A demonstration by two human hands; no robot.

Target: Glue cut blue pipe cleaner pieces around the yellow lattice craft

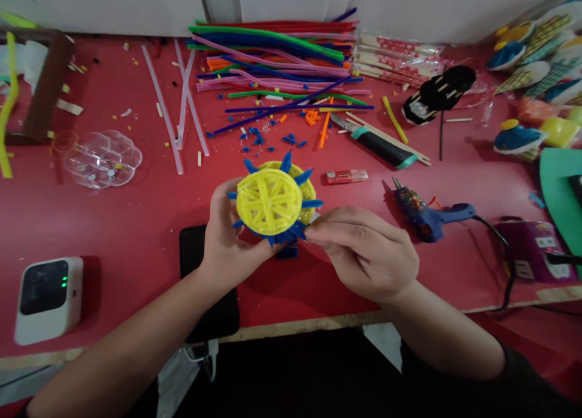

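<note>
Yellow wheel (269, 201), inward of front edge of table (282, 296): left hand (227, 239) curled round it; right hand (373, 254) pinched closed by blue spokes (297, 230), contents unclear; hard squeeze risked bending spokes.

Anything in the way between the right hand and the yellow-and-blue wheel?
Nothing visible: the right hand appears to touch the lower-right blue prongs of the wheel, which the left hand holds from the left.

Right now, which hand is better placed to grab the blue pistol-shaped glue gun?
Probably the right hand: it's nearer the glue gun, while the left hand holds the fuzzy yellow spoked wheel.
</note>
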